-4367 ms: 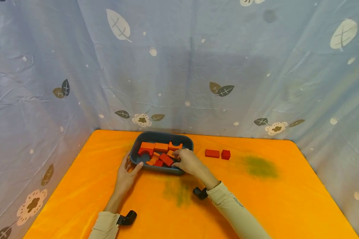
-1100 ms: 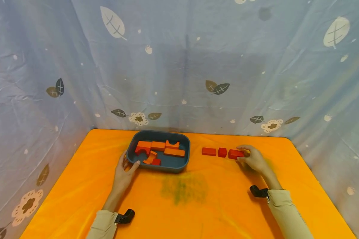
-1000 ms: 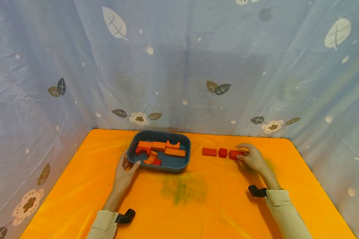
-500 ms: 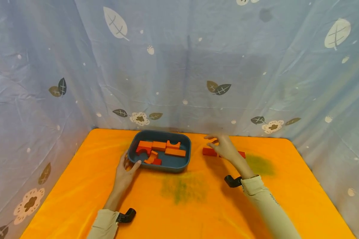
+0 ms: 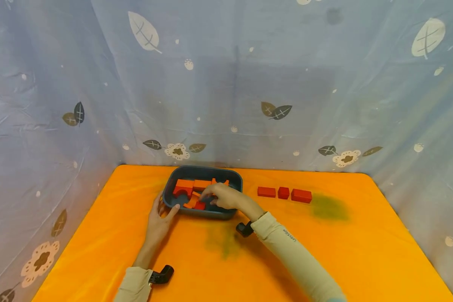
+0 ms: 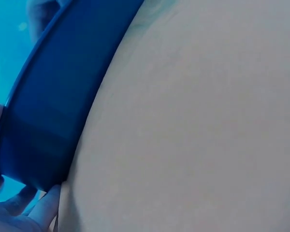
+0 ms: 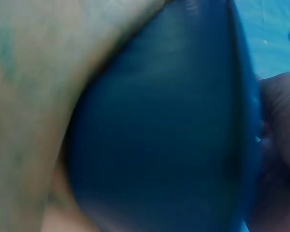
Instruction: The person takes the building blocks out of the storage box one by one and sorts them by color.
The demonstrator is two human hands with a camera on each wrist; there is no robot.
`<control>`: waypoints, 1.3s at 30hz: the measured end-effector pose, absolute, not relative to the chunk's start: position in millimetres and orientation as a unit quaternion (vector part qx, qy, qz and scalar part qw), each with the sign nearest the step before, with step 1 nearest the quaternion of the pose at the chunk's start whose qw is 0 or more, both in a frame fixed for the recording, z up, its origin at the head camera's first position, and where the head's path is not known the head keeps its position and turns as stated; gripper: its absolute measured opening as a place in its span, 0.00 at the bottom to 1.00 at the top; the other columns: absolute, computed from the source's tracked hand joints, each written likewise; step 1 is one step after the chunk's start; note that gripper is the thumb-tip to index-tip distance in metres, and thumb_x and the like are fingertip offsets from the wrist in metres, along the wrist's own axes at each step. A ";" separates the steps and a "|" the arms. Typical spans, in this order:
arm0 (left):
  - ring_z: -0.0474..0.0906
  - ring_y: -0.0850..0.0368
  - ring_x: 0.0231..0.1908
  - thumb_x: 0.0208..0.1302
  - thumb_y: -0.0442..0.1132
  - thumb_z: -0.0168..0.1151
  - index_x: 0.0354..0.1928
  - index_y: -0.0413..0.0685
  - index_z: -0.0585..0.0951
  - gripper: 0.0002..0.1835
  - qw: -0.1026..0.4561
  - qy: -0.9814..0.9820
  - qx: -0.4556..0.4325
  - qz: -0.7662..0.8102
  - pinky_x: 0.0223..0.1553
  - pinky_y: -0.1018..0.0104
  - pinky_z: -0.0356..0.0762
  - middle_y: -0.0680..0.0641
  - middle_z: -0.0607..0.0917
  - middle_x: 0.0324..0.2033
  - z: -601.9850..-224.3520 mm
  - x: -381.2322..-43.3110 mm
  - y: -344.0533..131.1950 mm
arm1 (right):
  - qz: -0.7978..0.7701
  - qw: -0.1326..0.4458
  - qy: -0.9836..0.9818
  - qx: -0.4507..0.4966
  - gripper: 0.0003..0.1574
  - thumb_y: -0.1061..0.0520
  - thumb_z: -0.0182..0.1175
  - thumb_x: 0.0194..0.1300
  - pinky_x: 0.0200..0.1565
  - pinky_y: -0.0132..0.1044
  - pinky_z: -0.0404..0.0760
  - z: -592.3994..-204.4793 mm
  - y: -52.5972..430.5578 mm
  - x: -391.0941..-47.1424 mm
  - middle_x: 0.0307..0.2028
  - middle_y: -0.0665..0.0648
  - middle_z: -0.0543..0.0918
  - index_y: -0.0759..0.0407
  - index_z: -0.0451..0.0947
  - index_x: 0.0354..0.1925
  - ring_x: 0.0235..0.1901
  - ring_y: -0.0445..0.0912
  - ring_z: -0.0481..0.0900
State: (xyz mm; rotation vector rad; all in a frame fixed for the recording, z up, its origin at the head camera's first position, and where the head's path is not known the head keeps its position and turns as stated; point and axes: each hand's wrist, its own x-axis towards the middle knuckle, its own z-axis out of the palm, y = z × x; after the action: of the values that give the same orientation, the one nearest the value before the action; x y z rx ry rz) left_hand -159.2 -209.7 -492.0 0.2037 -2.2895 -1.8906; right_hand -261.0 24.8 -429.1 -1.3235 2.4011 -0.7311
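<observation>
My left hand (image 5: 158,222) grips the left end of a dark blue-grey tray (image 5: 207,214), thumb at the rim and fingers round its outer wall. In the left wrist view, fingers (image 6: 47,208) touch the tray wall (image 6: 53,111). Inside the tray, my right hand (image 5: 226,196) reaches over the blocks, its fingers just above a red cube (image 5: 200,205) and an orange curved block (image 5: 192,201). Nothing shows in its grasp. A red arch block (image 5: 183,189) and an orange block (image 5: 202,185) lie behind. A notched orange block (image 5: 214,181) is partly hidden by this hand.
Right of the tray, a red oblong block (image 5: 266,192), another red cube (image 5: 283,193) and a second red oblong block (image 5: 301,196) form a row. An orange cloth (image 5: 347,247) covers the table; a patterned curtain (image 5: 219,96) hangs behind and at the sides.
My right hand has let go of the red oblong block at the row's right end and moved left into the tray. The left hand has stayed at the tray's left end.
</observation>
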 end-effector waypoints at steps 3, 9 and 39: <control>0.54 0.36 0.71 0.68 0.44 0.63 0.78 0.50 0.49 0.44 0.078 -0.764 0.065 -0.637 0.68 0.42 0.61 0.38 0.55 0.74 -493.0 -160.0 -206.6 | -0.252 0.169 0.836 -0.456 0.26 0.77 0.56 0.62 0.51 0.33 0.80 -436.9 18.1 -263.2 0.53 0.55 0.82 0.59 0.81 0.54 0.50 0.47 0.80; 0.51 0.34 0.72 0.68 0.41 0.63 0.77 0.47 0.50 0.43 0.074 -0.760 0.077 -0.642 0.68 0.40 0.59 0.38 0.53 0.74 -493.3 -161.4 -209.4 | -0.247 0.186 0.836 -0.453 0.28 0.73 0.61 0.62 0.53 0.31 0.78 -449.2 9.0 -266.1 0.56 0.51 0.81 0.54 0.80 0.57 0.55 0.44 0.78; 0.56 0.39 0.70 0.67 0.47 0.64 0.78 0.52 0.51 0.44 0.085 -0.765 0.077 -0.634 0.67 0.44 0.63 0.41 0.56 0.74 -497.7 -161.1 -210.1 | -0.497 0.049 0.792 -0.350 0.12 0.62 0.70 0.59 0.49 0.47 0.84 -439.8 79.2 -254.6 0.50 0.60 0.79 0.63 0.86 0.42 0.49 0.55 0.78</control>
State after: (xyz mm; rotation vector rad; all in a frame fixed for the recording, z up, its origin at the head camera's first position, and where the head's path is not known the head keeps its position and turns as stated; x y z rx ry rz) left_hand -161.1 -210.1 -497.7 0.2301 -2.2813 -1.8911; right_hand -254.6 79.2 -439.8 -1.0678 2.4133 -1.5155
